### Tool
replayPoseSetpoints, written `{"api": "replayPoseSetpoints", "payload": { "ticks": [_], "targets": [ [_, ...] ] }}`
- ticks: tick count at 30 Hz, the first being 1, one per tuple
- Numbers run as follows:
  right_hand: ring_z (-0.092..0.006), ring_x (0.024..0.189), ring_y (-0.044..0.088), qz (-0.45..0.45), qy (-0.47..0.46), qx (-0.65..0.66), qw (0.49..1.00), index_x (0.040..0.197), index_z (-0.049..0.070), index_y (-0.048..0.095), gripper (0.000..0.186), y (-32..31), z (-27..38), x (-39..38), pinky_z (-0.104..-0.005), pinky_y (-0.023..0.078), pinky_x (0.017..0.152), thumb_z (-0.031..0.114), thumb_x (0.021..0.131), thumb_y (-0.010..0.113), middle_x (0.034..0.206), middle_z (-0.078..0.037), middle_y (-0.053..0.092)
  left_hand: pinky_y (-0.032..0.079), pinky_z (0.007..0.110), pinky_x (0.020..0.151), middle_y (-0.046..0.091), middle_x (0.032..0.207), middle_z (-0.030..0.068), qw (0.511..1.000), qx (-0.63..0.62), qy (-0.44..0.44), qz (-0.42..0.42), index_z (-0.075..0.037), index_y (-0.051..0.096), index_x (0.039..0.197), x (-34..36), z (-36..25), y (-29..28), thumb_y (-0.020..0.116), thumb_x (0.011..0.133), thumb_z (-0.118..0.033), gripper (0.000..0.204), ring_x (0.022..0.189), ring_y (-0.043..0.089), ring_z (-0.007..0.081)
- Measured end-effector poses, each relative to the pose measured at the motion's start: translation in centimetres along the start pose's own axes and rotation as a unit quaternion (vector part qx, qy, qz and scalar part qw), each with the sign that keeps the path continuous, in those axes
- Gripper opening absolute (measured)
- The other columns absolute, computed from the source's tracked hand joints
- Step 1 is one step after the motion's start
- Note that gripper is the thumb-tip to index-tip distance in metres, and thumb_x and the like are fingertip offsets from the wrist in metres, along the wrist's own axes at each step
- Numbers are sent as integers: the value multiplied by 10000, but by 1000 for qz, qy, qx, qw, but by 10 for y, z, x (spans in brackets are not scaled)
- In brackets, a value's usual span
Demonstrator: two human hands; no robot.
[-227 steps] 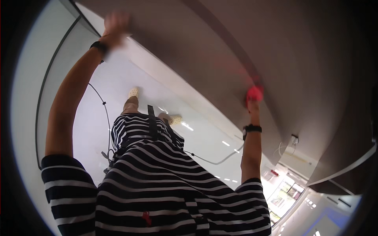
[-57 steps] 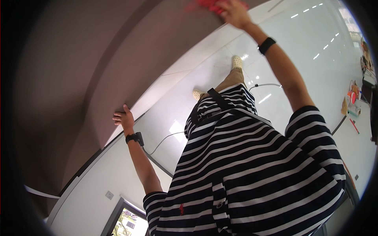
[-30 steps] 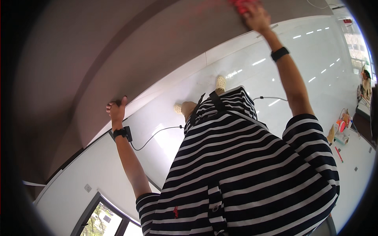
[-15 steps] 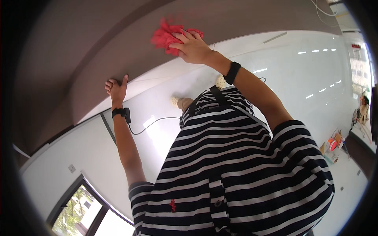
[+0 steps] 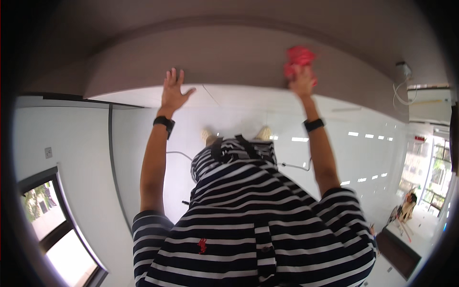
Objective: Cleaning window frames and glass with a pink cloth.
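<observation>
White cable [image 5: 395,90] (looped) right of red cloth [image 5: 300,56]

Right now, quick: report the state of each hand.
Left hand: open, fingers spread, holding nothing, at the front edge of the brown counter.
Right hand: closed on a bunched red cloth, slightly blurred.
</observation>
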State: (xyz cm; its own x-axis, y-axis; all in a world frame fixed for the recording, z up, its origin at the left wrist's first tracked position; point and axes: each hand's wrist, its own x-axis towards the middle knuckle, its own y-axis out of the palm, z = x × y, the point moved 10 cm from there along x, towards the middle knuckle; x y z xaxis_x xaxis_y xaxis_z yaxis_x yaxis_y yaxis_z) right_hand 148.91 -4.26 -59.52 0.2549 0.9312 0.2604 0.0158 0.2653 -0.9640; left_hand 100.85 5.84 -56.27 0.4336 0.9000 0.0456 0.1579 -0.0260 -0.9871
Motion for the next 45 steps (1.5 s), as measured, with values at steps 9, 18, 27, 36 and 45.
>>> {"api": "replayPoseSetpoints", "payload": {
  "ticks": [9, 18, 27, 36, 45],
  "targets": [
    [-350, 892, 650, 139, -87, 371, 914, 1041, 136, 665, 312, -108, 249, -2, -421, 546, 797, 123, 734, 719, 1007, -132, 649, 490, 441, 995, 612, 1290, 218, 950, -254, -19, 181, -62, 675, 1201, 8, 5, -30, 667, 903, -359, 421, 1147, 612, 388],
    [-334, 1040, 620, -423, -169, 286, 843, 1059, 41, 646, 376, -469, 197, 1, -400, 496, 889, 7, 704, 765, 1015, -141, 624, 517, 387, 807, 681, 998, 155, 819, -253, 253, -448, -11, 669, 991, -20, -68, -373, 694, 785, 40, 214, 903, 654, 333],
    [-323, 1045, 594, -439, -130, 103, 883, 1100, 55, 651, 341, -575, 142, 21, -384, 469, 850, 15, 765, 702, 1126, -137, 625, 384, 413, 1066, 606, 1308, 83, 784, 107, 36, -610, -91, 606, 1234, -38, -40, -517, 788, 725, -51, 542, 1231, 550, 267],
    [-258, 805, 543, -459, -330, 50, 823, 888, 153, 586, 287, -561, 324, 66, -388, 435, 676, 20, 646, 664, 833, -52, 512, 403, 342, 996, 689, 1096, 37, 789, 28, 83, -609, -83, 670, 1107, -23, -16, -527, 620, 754, 31, 375, 1063, 608, 244],
    [-332, 912, 583, -484, -253, 23, 838, 967, 105, 622, 362, -567, 257, 67, -447, 452, 777, 4, 621, 655, 921, -104, 587, 407, 341, 977, 708, 1095, 17, 759, 2, 126, -638, -94, 694, 1065, -23, -22, -526, 671, 710, 35, 378, 1047, 623, 214]
  ]
}}
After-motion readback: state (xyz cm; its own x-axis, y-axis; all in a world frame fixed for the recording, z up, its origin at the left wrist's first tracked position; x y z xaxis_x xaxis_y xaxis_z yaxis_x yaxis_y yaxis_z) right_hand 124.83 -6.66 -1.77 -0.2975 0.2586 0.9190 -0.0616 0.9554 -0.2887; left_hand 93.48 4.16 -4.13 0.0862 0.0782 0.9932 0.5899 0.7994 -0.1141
